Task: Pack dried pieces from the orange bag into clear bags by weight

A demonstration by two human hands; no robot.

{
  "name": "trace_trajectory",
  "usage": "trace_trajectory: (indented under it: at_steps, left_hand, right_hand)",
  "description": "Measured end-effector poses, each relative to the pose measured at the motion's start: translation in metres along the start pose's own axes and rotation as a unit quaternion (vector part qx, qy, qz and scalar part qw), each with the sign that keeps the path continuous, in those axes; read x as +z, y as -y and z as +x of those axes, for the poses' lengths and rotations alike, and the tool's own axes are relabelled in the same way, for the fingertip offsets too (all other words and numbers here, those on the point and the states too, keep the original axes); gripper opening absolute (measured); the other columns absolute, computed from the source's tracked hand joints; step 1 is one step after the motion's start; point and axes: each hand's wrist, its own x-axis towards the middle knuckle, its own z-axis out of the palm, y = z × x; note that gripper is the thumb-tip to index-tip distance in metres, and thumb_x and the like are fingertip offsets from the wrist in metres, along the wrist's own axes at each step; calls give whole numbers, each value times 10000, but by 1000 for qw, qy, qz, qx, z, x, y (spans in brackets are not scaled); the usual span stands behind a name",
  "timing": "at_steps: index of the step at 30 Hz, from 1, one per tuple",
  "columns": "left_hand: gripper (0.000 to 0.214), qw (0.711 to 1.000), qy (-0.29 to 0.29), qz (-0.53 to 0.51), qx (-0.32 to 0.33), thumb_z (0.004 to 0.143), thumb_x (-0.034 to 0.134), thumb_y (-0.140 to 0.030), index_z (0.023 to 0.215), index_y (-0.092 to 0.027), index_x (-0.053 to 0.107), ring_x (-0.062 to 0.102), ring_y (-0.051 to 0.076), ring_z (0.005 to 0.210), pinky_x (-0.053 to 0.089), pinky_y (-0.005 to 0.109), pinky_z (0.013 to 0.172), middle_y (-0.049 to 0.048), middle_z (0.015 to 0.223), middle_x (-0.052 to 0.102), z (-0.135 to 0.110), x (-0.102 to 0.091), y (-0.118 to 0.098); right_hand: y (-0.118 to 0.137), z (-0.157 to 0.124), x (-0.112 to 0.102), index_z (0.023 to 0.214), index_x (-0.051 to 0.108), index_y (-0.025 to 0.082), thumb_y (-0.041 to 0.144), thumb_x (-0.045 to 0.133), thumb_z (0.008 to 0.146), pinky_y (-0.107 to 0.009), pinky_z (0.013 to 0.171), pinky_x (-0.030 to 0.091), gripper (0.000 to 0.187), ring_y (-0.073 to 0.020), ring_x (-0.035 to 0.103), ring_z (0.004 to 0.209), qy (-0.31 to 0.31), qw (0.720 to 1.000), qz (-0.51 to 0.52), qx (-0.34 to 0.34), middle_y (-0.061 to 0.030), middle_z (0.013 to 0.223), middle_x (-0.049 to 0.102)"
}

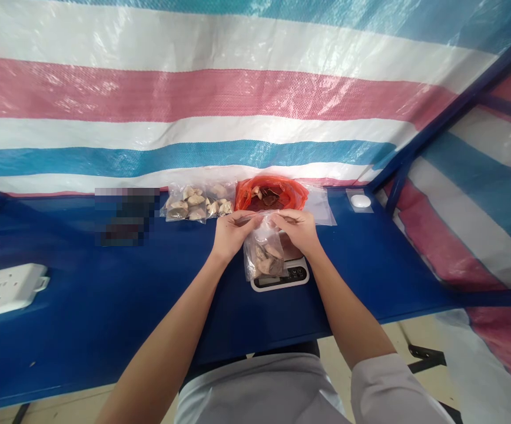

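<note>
Mid-frame, fingers of the left hand (231, 234) and right hand (300, 232) pinch the clear bag (263, 236) by its top; press evenly, keeping pieces (266, 261) low.

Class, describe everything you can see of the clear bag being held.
The clear bag looks like thin, glossy plastic, creased near its top. Several pale brownish pieces sit in its lower part. It hangs roughly upright, its top pinched by the left grip and right grip, partly hiding the scale. Any seal is unclear.
</note>
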Motion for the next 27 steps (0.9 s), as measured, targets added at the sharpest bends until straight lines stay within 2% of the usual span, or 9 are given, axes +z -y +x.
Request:
trace_trajectory:
  at_steps: [8, 13, 17, 22, 27]
  left_hand:
    - [361, 1000, 7, -9, 16, 635, 870, -508, 757, -175, 801, 677, 187, 639, 568, 311, 680, 57, 701, 756, -1, 2, -3]
    - [378, 1000, 5, -4, 17, 632, 873, -513, 772, -169, 805, 679, 192, 661, 562, 308, 680, 63, 726, 761, 0, 1, -3]
    - [355, 999, 5, -12, 30, 684, 846, -510, 758, -166, 796, 660, 171, 635, 551, 290, 663, 53, 690, 744, 2, -2, 1]
    - [355, 999, -1, -11, 40, 677, 848, -498, 752, -156, 789, 648, 158, 629, 543, 280, 648, 49, 702, 746, 2, -2, 0]
    - [356, 999, 0, -24, 33, 675, 854, -493, 766, -155, 794, 649, 161, 638, 547, 291, 667, 48, 700, 747, 3, 0, 2]
  right_hand:
    - [3, 1, 1, 817, 781, 221, 449, 765, 761, -315, 669, 570, 236, -190, 702, 708, 10, 1000, 4, 17, -23, 764, 763]
    - [3, 1, 3, 756, 777, 210, 445, 772, 743, -315, 628, 549, 235, -174, 663, 636, -20, 1000, 0, 8, -18, 703, 740]
    - [6, 0, 2, 723, 757, 206, 475, 758, 760, -313, 642, 563, 271, -176, 670, 655, -11, 1000, 9, 14, -16, 681, 726]
    - [7, 0, 5, 851, 784, 196, 460, 757, 769, -312, 693, 583, 278, -185, 706, 724, 11, 1000, 11, 8, -27, 769, 765]
    - [5, 1, 4, 812, 795, 195, 466, 752, 765, -304, 654, 581, 278, -182, 696, 696, -13, 1000, -2, 9, -23, 740, 762]
